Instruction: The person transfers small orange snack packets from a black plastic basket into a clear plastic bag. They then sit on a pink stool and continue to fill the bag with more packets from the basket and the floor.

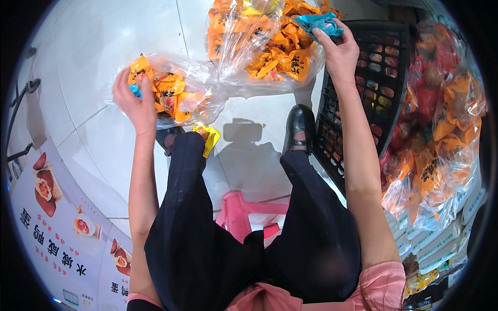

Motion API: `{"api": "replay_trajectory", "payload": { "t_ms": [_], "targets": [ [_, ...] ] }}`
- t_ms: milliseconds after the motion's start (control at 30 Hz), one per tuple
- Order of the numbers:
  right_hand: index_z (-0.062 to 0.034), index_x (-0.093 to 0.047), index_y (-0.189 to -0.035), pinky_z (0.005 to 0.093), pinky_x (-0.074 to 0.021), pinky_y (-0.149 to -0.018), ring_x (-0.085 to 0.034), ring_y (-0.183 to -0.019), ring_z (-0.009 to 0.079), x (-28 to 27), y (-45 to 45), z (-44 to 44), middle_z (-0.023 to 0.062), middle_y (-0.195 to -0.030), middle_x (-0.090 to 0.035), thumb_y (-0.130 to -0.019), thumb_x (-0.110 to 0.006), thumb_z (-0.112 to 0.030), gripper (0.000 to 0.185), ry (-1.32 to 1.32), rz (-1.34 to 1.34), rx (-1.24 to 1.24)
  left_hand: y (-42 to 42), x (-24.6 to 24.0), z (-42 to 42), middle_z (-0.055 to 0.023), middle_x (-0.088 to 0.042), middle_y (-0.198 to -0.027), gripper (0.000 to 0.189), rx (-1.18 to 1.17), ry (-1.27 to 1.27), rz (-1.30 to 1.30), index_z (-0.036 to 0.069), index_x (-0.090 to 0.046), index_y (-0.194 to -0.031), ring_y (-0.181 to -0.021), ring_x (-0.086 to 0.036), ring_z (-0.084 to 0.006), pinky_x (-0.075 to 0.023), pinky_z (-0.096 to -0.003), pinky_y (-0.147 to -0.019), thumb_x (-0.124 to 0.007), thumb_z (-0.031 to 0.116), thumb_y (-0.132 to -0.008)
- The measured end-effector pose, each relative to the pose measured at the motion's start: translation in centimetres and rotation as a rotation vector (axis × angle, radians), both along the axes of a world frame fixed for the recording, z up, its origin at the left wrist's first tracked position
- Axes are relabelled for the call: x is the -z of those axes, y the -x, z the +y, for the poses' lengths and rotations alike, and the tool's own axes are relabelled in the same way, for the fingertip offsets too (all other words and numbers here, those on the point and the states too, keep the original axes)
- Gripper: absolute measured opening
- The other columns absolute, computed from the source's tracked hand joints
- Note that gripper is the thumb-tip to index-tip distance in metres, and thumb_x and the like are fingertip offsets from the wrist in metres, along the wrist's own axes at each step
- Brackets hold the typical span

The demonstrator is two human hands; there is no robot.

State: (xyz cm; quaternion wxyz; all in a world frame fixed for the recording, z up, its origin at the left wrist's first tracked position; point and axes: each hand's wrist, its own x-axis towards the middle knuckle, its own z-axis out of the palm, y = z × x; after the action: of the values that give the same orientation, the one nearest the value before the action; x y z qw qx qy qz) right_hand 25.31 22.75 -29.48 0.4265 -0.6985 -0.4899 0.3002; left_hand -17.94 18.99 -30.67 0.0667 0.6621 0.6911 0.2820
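Observation:
My right hand (342,52) grips a blue foil packet (321,25) over the right edge of a large clear plastic bag (233,50), which is full of orange packets (293,64). At the left, my left hand (134,97) is at the side of a smaller clear bag (208,81) of orange packets (169,87). A bit of blue wrapper (135,90) shows between its thumb and fingers; whether it is gripped I cannot tell. A yellow packet (211,140) lies by my left knee, below the smaller bag.
A black plastic crate (363,97) with packets inside stands at the right, and bags of red and orange packets (432,116) lie beyond it. Printed cartons (62,233) stand at the lower left. A pink plastic stool (237,214) is beneath me.

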Motion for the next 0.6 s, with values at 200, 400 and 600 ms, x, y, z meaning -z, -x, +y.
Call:
{"api": "replay_trajectory", "payload": {
  "t_ms": [200,400,600],
  "targets": [
    [-0.0061,-0.070,-0.111,0.0317,-0.0506,-0.083,-0.063,-0.093,0.0209,-5.1,3.0,-0.6,0.0081,-0.101,-0.063,-0.073,-0.081,-0.016,0.041,-0.153,-0.367,-0.067,-11.5,-4.7,1.7,-0.0104,-0.060,-0.118,0.037,0.368,0.487,-0.910,0.004,-0.053,-0.131,-0.105,-0.061,-0.0206,-0.0501,-0.0334,-0.089,-0.058,0.020,-0.098],
    [-0.0058,-0.068,-0.113,0.0322,-0.0512,-0.086,-0.065,-0.091,0.0207,-7.2,8.6,-3.1,0.0079,-0.095,-0.066,-0.072,-0.073,0.003,0.042,-0.155,-0.046,-0.573,-16.9,-5.4,2.9,-0.0163,-0.061,-0.121,0.047,0.229,0.970,-1.899,-0.004,-0.046,-0.134,-0.114,-0.062,-0.0276,-0.0553,-0.0366,-0.092,-0.053,0.028,-0.100],
    [0.0017,-0.060,-0.120,0.0311,-0.0470,-0.096,-0.061,-0.105,0.0158,-3.4,6.9,-1.5,0.0088,-0.111,-0.064,-0.090,-0.064,-0.010,0.032,0.127,0.385,-0.195,-13.6,-3.8,2.9,-0.0229,-0.059,-0.123,0.045,0.156,0.981,-2.046,-0.011,-0.042,-0.131,-0.117,-0.061,-0.0315,-0.0566,-0.0408,-0.095,-0.056,0.008,-0.094]
  ]
}}
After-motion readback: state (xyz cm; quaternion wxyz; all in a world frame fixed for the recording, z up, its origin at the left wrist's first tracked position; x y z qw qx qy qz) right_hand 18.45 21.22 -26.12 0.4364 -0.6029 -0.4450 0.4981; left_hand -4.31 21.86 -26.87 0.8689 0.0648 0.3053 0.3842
